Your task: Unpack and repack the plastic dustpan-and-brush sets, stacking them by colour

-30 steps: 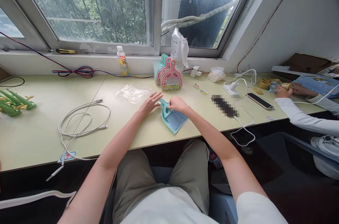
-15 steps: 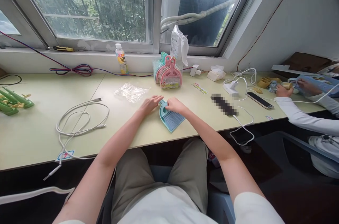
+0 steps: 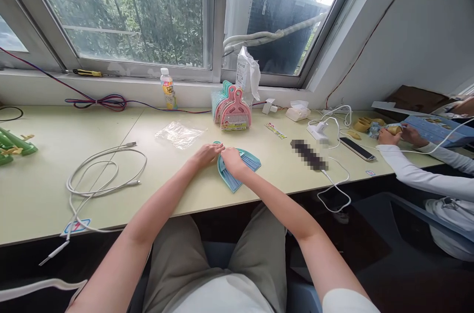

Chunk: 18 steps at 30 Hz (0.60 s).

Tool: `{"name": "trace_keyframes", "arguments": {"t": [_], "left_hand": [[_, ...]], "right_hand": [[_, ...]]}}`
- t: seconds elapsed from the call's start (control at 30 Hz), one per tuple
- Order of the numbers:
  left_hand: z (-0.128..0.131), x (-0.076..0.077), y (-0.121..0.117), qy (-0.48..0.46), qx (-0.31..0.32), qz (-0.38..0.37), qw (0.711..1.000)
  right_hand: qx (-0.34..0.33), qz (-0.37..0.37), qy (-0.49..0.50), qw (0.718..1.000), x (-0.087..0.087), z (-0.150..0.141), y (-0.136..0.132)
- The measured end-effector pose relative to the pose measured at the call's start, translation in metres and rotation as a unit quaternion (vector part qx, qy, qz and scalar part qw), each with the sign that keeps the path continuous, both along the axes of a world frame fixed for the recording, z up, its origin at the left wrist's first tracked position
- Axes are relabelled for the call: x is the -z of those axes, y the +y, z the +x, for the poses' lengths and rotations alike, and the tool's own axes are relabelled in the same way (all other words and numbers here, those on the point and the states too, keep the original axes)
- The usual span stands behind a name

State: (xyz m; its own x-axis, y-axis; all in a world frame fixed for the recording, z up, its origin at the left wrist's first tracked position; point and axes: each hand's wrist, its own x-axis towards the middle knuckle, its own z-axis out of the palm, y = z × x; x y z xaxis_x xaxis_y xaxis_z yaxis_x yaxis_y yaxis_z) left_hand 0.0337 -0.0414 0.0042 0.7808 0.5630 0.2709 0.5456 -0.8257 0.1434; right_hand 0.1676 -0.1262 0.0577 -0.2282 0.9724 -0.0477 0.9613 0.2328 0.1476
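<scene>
Touching teal dustpan [image 3: 223,176] near table edge [image 3: 207,207]: left hand [image 3: 207,154], right hand [image 3: 233,162], both grips unclear.

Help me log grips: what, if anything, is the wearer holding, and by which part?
Left hand partly covers the handle end of the teal dustpan; right hand, its middle. Whether either grips cannot be told.

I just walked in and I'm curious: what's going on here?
Someone seated has the left hand at the handle end of a teal dustpan-and-brush set on the table, the right hand over its middle. Packed dustpan sets stand near the window; crumpled clear plastic lies to the left. At far right, a co-worker's hands hold something yellowish.
</scene>
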Motion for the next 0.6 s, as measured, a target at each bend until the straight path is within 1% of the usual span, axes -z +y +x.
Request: {"name": "trace_keyframes", "arguments": {"t": [0.07, 0.13, 0.2, 0.23, 0.27, 0.3, 0.33, 0.4, 0.43, 0.47, 0.53, 0.6], "left_hand": [[-0.001, 0.0, 0.001, -0.005, 0.005, -0.004, 1.0], [-0.001, 0.001, 0.001, -0.037, -0.011, 0.006, 0.999], [0.001, 0.001, 0.002, -0.12, -0.065, 0.014, 0.991], [0.003, 0.0, 0.002, -0.172, -0.102, -0.002, 0.98], [0.005, 0.0, 0.002, -0.223, -0.135, -0.043, 0.964], [0.007, -0.001, 0.003, -0.266, -0.161, -0.108, 0.944], [0.008, -0.001, 0.004, -0.296, -0.174, -0.187, 0.92], [0.009, -0.001, 0.006, -0.318, -0.173, -0.332, 0.871], [0.008, -0.001, 0.007, -0.316, -0.165, -0.377, 0.855], [0.006, 0.0, 0.008, -0.312, -0.154, -0.403, 0.847], [0.001, 0.001, 0.01, -0.294, -0.123, -0.426, 0.847], [-0.003, 0.001, 0.011, -0.273, -0.082, -0.435, 0.854]], "right_hand": [[0.002, 0.006, 0.005, 1.0, 0.004, 0.0, 0.0], [0.004, 0.017, 0.028, 0.999, 0.005, 0.006, 0.004], [0.027, 0.023, 0.059, 0.998, 0.003, 0.016, 0.011], [0.047, 0.021, 0.073, 0.996, 0.001, 0.021, 0.015], [0.07, 0.017, 0.085, 0.994, 0.0, 0.024, 0.02], [0.093, 0.015, 0.096, 0.991, -0.001, 0.026, 0.025], [0.113, 0.017, 0.107, 0.988, -0.002, 0.027, 0.03], [0.135, 0.033, 0.129, 0.982, -0.002, 0.027, 0.038], [0.137, 0.043, 0.139, 0.98, -0.001, 0.027, 0.041], [0.137, 0.056, 0.15, 0.978, -0.001, 0.03, 0.043], [0.147, 0.09, 0.169, 0.97, -0.002, 0.045, 0.048], [0.184, 0.142, 0.186, 0.955, -0.005, 0.074, 0.055]]}}
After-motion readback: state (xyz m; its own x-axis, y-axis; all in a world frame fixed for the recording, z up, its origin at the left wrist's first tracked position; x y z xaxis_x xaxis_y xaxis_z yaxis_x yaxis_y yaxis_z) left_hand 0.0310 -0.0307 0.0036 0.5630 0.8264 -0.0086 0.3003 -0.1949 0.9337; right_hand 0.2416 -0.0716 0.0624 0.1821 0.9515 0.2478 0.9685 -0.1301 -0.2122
